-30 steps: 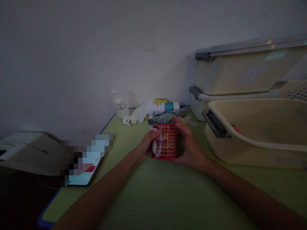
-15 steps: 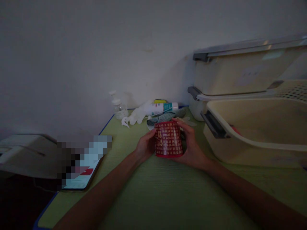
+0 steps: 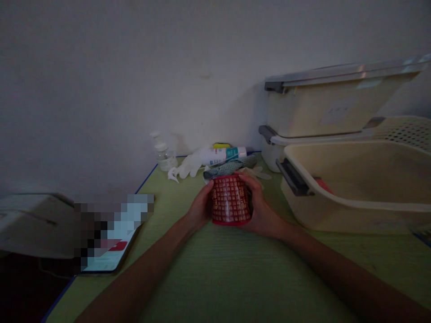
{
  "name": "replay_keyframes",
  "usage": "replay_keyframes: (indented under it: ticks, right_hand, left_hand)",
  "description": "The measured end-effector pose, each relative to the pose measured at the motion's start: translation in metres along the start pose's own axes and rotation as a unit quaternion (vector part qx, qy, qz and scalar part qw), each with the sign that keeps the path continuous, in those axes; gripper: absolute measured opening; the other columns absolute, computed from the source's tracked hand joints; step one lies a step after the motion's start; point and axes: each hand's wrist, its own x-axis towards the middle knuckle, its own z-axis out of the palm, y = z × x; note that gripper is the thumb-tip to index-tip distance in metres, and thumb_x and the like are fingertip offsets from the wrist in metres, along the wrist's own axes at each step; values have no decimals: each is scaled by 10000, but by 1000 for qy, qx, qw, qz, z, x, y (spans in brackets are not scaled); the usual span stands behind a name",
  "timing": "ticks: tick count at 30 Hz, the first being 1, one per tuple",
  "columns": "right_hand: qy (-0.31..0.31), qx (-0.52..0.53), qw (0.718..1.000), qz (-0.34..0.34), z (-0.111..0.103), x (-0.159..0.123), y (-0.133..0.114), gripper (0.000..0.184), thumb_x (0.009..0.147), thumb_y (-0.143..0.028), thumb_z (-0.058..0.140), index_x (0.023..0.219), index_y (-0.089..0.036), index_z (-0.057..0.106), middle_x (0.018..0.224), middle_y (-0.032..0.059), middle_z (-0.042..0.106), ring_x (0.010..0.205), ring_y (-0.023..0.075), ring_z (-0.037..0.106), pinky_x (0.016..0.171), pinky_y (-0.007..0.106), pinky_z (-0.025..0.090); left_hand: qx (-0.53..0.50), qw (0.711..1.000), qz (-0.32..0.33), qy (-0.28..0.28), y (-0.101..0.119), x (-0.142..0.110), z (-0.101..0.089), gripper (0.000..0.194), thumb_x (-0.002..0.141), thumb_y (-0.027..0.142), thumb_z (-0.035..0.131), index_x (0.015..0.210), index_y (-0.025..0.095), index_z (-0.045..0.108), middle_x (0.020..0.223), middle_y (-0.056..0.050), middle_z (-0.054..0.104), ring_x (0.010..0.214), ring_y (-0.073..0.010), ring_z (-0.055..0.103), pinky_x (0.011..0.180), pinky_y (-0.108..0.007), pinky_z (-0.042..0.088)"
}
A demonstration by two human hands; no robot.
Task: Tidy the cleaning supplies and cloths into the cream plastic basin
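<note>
Red cup (image 3: 230,199) now turned upside down, clasped between left hand (image 3: 199,210) and right hand (image 3: 261,211), mid-desk (image 3: 235,278), loose wrapper gone.

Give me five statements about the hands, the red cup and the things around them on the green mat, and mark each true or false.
1. Both hands clasp the red cup, the left hand on one side and the right hand on the other. True.
2. The red cup sits inside the cream tub. False: it is on the green mat, beside the tub.
3. A white spray bottle lies on its side behind the cup, near the wall. True.
4. The phone lies to the right of the cup. False: it is at the mat's left edge.
5. The cream tub has a lid on it. False: its top is open.
</note>
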Motion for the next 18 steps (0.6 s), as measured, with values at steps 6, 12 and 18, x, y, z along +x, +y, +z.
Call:
replay_keyframes:
  ticks: [6, 12, 18]
  right_hand:
    - [8, 8, 1000, -13, -1, 0, -1, 941, 591, -332, 760, 1301, -297, 143, 1300, 119, 284, 1246, 281, 295, 1007, 485, 313]
    - [13, 14, 1000, -21, 1, 0, 2, 879, 590, -337, 757, 1255, -298, 184, 1265, 115, 296, 1231, 290, 303, 971, 495, 349]
    - [10, 3, 1000, -22, 2, -2, 5, 876, 554, -330, 770, 1228, -311, 211, 1249, 96, 278, 1206, 291, 323, 949, 486, 373]
  left_hand:
    - [-1, 1000, -3, 7, -2, 0, -2, 175, 784, 270, 528, 848, 154, 642, 792, -41, 688, 835, -187, 624, 854, -299, 429]
    - [-17, 1000, -10, 4, -2, 1, -4, 126, 764, 227, 538, 835, 170, 624, 771, -9, 686, 802, -169, 630, 875, -295, 416]
    - [-13, 997, -40, -59, -4, 4, -10, 157, 726, 298, 581, 820, 175, 605, 739, -26, 680, 886, -212, 622, 884, -338, 420]
